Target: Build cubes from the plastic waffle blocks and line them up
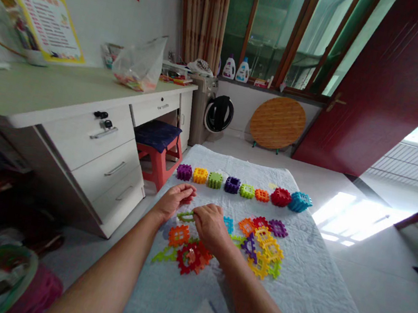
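My right hand (pixel 211 226) is closed on a flat green piece (pixel 185 216), whose left end sticks out past the fingertips. Just left of it, my left hand (pixel 177 199) has its fingers curled together; what they hold, if anything, is hidden. Loose orange (pixel 178 235), red (pixel 186 261) and green (pixel 165 255) pieces lie nearer me on the cloth (pixel 287 308). Right of my right hand is a heap of yellow (pixel 261 264), purple (pixel 250 246) and other pieces. A row of assembled blocks, from a purple one (pixel 184 172) to a blue one (pixel 300 201), stands beyond my hands.
At the left, a desk with drawers (pixel 102 144) carries a plastic bag (pixel 139 67). A red stool (pixel 159 156) stands beside the cloth-covered surface. Farther back are a washing machine (pixel 202 112) and a round wooden board (pixel 277 122). A basket (pixel 29 271) sits at the lower left.
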